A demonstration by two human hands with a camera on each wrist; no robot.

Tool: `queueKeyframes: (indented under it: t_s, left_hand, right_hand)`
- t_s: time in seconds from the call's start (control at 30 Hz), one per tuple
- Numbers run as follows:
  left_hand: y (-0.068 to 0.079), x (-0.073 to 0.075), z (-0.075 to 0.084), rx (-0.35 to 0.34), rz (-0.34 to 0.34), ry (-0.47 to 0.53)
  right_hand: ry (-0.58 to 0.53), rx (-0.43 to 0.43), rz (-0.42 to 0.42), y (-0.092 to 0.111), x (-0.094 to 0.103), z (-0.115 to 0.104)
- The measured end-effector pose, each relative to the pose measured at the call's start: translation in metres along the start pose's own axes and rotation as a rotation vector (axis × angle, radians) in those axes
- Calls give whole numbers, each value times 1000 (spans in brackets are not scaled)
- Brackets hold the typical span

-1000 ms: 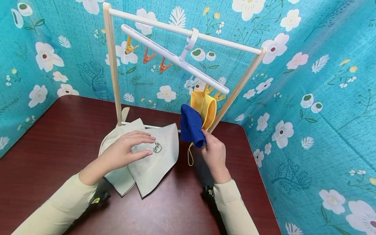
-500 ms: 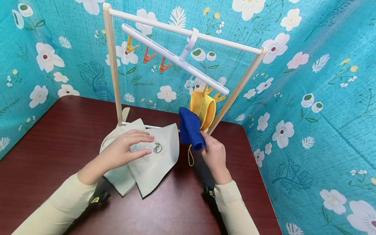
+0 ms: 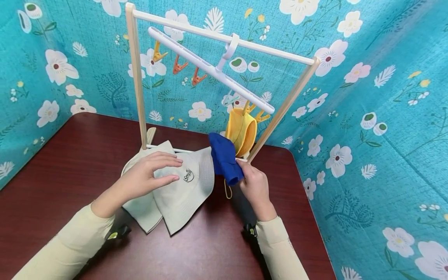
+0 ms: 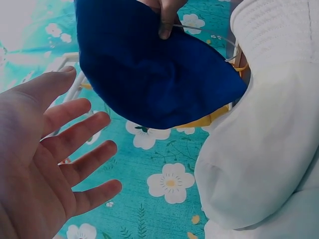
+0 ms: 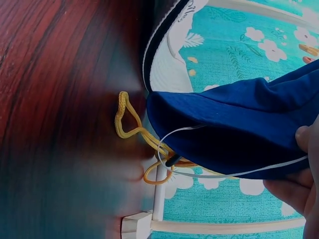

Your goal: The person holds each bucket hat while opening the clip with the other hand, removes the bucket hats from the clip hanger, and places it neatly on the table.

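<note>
My right hand [image 3: 257,186] pinches a small blue cloth hat [image 3: 224,155] by its edge, in front of the hanging yellow pouch [image 3: 241,130]. A thin white cord [image 5: 209,176] runs across the blue hat's opening in the right wrist view. Two off-white bucket hats lie overlapping on the table; the front one [image 3: 189,194] bears a "smile" print. My left hand [image 3: 147,177] hovers over them with fingers spread and nothing in it. From the left wrist, the blue hat [image 4: 154,69] shows beyond that hand's fingertips, beside a white brim [image 4: 279,35].
A wooden rack [image 3: 136,77] carries a white hanger [image 3: 210,70] with orange and yellow clips [image 3: 179,65]. The yellow pouch hangs from clips at its right end, its yellow drawstring [image 5: 124,117] trailing low. Floral cloth walls [image 3: 367,155] surround the dark red table [image 3: 87,155].
The blue hat has shifted left and down in my right hand, from before the yellow pouch to the edge of the front bucket hat. My left hand has hardly moved.
</note>
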State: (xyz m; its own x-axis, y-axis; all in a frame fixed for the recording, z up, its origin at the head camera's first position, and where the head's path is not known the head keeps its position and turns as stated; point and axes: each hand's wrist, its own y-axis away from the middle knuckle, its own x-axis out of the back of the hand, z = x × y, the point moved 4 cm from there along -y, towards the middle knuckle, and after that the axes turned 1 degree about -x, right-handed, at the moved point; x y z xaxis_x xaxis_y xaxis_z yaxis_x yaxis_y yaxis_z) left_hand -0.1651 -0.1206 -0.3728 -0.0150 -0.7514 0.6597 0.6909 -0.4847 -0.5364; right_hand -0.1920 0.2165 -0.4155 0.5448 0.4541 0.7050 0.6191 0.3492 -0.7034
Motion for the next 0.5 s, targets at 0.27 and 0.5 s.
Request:
queueKeyframes:
  t_s: [0.27,0.5]
  left_hand:
    - [0,4,-1,-3,5,-11]
    - [0,8,0,-15,9,-14]
  right_hand:
    - [-24,25,-30,4,-3,-1]
    - [-32,44,-24,7,-5,-1]
